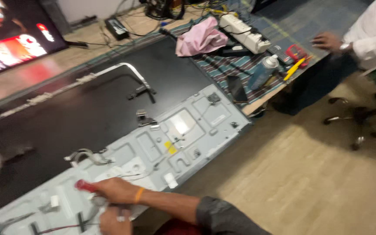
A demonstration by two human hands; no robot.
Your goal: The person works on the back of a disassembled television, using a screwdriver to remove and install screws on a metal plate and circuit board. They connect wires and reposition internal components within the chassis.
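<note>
The right hand (pixel 114 189) is gripping a red-handled screwdriver (pixel 85 186), its fingers closed around the handle, over the near edge of a grey metal back panel (pixel 188 130) that is lying flat on the worktop (pixel 18 82). The left hand (pixel 116 221) is resting just below it at the panel's near edge, fingers curled, though whether they are pinching anything I cannot tell through the blur. An orange band is sitting on the right wrist. The panel is lying across a large black sheet (pixel 88 104) with a grey frame strip (pixel 66 87) along its far side. Toward the far right corner, a pink cloth (pixel 201 37), a white power strip (pixel 244 30) and a spray bottle (pixel 264 69) are lying on a striped mat. Another person's hand (pixel 327 41) is hovering beyond the right edge.
</note>
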